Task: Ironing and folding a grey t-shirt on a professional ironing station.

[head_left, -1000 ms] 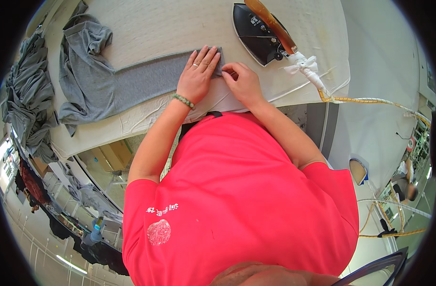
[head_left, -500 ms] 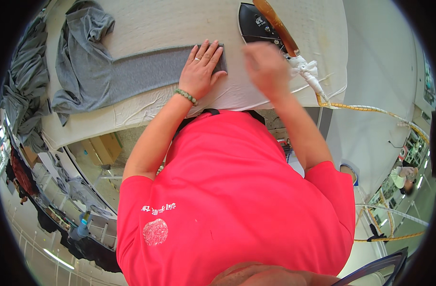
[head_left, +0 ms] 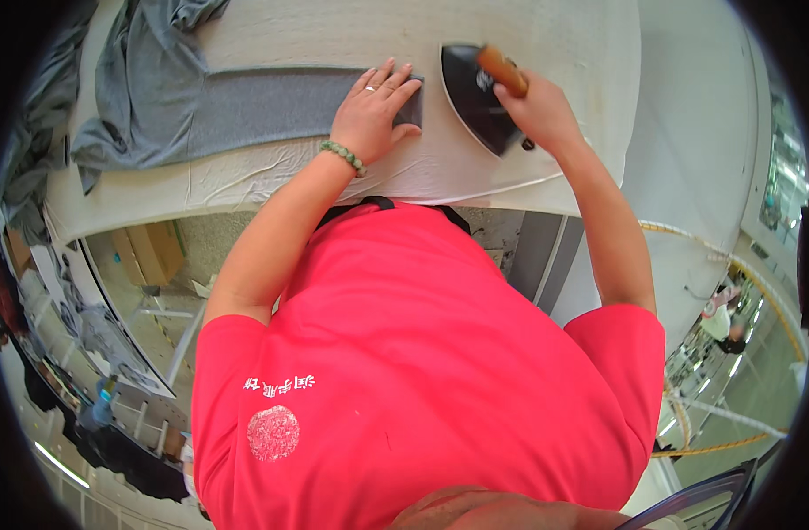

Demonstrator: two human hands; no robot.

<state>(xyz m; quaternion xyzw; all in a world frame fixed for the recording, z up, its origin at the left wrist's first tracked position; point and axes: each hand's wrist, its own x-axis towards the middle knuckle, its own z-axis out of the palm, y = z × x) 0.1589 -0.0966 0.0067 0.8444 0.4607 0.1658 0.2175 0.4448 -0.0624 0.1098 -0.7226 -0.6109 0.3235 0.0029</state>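
A grey garment (head_left: 245,110) lies stretched along the white padded ironing table (head_left: 351,181), its bulk bunched at the far left. My left hand (head_left: 376,113) presses flat on the garment's right end, fingers spread, a bead bracelet on the wrist. My right hand (head_left: 532,110) grips the wooden handle of a dark iron (head_left: 477,93), which rests on the table just right of the garment's end, its tip pointing toward me.
More grey cloth (head_left: 33,124) hangs over the table's left edge. Cardboard boxes (head_left: 148,252) sit on the floor below the table. A yellowish cord (head_left: 740,265) trails at the right. Another person (head_left: 722,318) is far off at the right.
My right hand left the garment's end, reached right to the iron and took its handle, bringing it next to the garment. My left hand stayed flat on the cloth.
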